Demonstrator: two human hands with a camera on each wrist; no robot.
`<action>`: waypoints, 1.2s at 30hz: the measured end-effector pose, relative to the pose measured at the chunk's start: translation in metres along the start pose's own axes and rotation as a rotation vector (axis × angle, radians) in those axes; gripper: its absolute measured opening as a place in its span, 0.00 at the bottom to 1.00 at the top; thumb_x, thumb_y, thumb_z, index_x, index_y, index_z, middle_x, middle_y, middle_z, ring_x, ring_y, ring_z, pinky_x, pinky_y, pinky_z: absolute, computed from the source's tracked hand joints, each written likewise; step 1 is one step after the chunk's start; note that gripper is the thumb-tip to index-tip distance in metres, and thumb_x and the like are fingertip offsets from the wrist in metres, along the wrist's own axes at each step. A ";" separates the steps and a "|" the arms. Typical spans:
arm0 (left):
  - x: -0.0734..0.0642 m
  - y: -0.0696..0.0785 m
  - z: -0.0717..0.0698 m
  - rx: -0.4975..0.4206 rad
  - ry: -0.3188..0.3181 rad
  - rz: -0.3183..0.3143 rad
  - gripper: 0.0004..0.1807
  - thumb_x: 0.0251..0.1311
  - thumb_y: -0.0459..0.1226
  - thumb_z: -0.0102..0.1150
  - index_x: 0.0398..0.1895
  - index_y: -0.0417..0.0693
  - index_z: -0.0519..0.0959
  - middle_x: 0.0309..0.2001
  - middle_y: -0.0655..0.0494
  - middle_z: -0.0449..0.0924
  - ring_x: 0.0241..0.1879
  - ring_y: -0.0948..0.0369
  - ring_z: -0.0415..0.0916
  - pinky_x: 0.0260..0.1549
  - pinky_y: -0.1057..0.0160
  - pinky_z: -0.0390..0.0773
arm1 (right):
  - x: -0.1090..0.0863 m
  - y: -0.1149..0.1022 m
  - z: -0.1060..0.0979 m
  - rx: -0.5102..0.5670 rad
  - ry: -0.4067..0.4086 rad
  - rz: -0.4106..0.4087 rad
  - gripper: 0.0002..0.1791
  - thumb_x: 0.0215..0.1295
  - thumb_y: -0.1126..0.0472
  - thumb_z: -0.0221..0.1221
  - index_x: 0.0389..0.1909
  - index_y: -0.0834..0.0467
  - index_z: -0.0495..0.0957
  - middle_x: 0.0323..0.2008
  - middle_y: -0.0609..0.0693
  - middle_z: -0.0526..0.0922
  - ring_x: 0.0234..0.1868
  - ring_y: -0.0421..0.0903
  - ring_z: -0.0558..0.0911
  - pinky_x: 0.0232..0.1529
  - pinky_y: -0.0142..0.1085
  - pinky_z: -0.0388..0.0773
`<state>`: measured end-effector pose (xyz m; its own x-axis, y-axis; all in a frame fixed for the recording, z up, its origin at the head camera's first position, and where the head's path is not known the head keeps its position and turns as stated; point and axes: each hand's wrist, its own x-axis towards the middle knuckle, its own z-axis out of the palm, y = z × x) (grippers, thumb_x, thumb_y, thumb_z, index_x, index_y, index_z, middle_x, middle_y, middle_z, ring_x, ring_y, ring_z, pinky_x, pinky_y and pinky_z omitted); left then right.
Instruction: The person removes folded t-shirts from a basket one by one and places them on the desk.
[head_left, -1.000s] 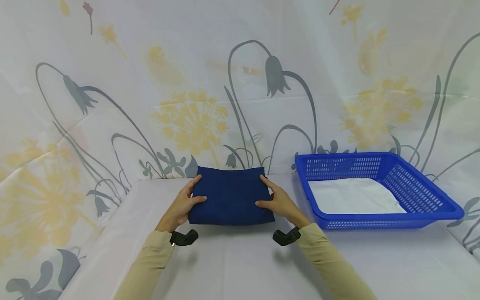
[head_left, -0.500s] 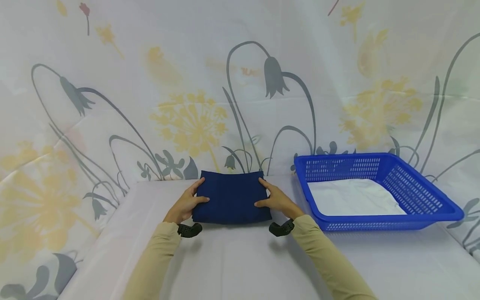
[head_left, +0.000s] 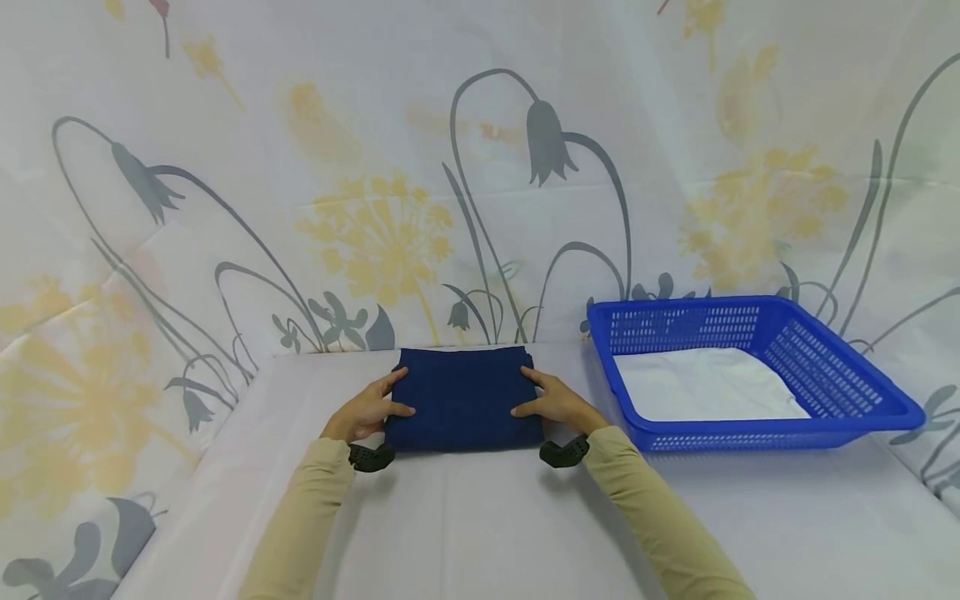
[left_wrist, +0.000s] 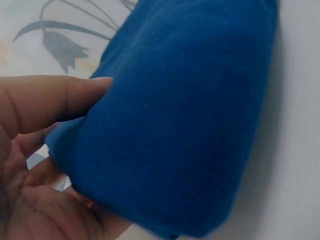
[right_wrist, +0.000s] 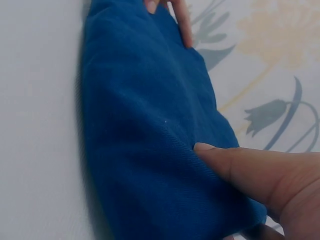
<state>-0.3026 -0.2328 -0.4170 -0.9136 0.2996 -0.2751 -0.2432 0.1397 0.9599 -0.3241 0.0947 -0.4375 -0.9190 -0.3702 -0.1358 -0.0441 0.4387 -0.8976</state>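
Observation:
A folded dark blue cloth [head_left: 463, 402] lies flat near the back of the white table, between both hands. My left hand [head_left: 369, 412] grips its left edge, thumb on top and the other fingers around the side and underneath, as the left wrist view of the cloth [left_wrist: 180, 115] shows. At the opposite edge my right hand [head_left: 557, 403] pinches the fabric, its thumb pressing the top face of the cloth [right_wrist: 145, 120] in the right wrist view. The right hand's other fingers are mostly hidden there.
A blue plastic basket [head_left: 738, 428] with slotted walls stands to the right on the table [head_left: 457, 525]. Inside it lies a flat white cloth [head_left: 697, 385]. A flower-printed fabric backdrop [head_left: 360, 125] rises right behind the table.
The blue cloth has come down slightly, and its sagging edges now lie straighter. Both hands have kept their hold at its sides, a little closer together than one second ago.

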 end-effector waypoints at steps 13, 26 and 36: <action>-0.004 -0.002 0.004 0.256 0.156 0.001 0.47 0.53 0.24 0.64 0.76 0.40 0.51 0.72 0.32 0.44 0.59 0.38 0.66 0.53 0.41 0.70 | -0.005 0.003 0.000 -0.001 0.060 0.007 0.46 0.54 0.64 0.69 0.73 0.61 0.58 0.69 0.69 0.57 0.68 0.66 0.59 0.62 0.56 0.62; -0.014 0.004 0.011 0.492 0.330 0.109 0.36 0.51 0.28 0.68 0.65 0.31 0.66 0.53 0.33 0.70 0.44 0.46 0.76 0.41 0.54 0.79 | -0.015 -0.007 -0.001 -0.194 0.182 -0.098 0.37 0.52 0.64 0.69 0.65 0.64 0.69 0.60 0.64 0.71 0.55 0.62 0.75 0.52 0.51 0.73; -0.019 0.011 0.019 0.720 0.381 0.249 0.25 0.55 0.32 0.64 0.57 0.32 0.74 0.44 0.39 0.78 0.42 0.46 0.76 0.36 0.53 0.78 | -0.036 -0.025 -0.007 -0.226 0.273 -0.278 0.27 0.59 0.63 0.64 0.60 0.64 0.72 0.56 0.60 0.76 0.55 0.60 0.76 0.49 0.52 0.75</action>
<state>-0.2818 -0.2185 -0.4023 -0.9916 0.0811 0.1004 0.1280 0.7166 0.6856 -0.2924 0.1026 -0.4073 -0.9284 -0.2831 0.2408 -0.3609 0.5322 -0.7658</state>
